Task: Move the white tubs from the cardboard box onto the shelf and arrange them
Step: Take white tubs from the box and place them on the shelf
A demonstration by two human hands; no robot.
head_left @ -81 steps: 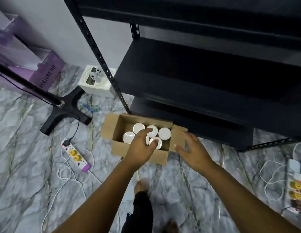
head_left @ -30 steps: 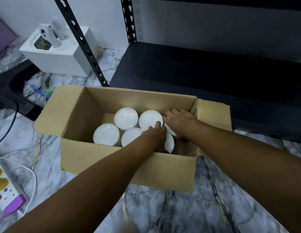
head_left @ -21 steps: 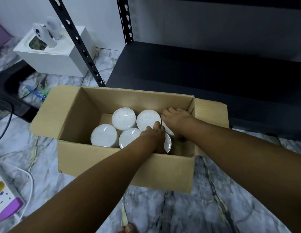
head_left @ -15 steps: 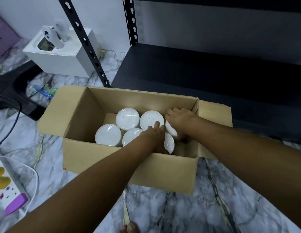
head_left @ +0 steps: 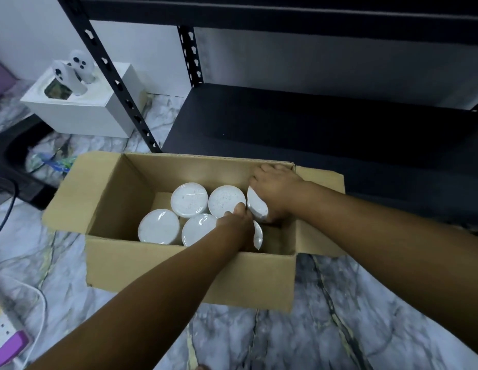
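Observation:
An open cardboard box (head_left: 195,276) stands on the marble floor in front of the black shelf (head_left: 299,124). Several white tubs fill it, lids up; one lid (head_left: 189,200) is at the back, another (head_left: 158,230) at the front left. My right hand (head_left: 275,186) grips a tilted white tub (head_left: 256,206) at the box's right end. My left hand (head_left: 236,225) is closed around another white tub (head_left: 257,234) just in front of it, mostly hidden by my fingers.
The shelf's lowest black board lies bare behind the box, with perforated black posts (head_left: 118,84) at its left. A white box holding white controllers (head_left: 80,102) stands at the far left. A power strip (head_left: 6,340) and white cable lie on the floor at lower left.
My right hand has tilted its tub up and toward the box's right wall. My left hand stays on the front tub. The view has shifted slightly.

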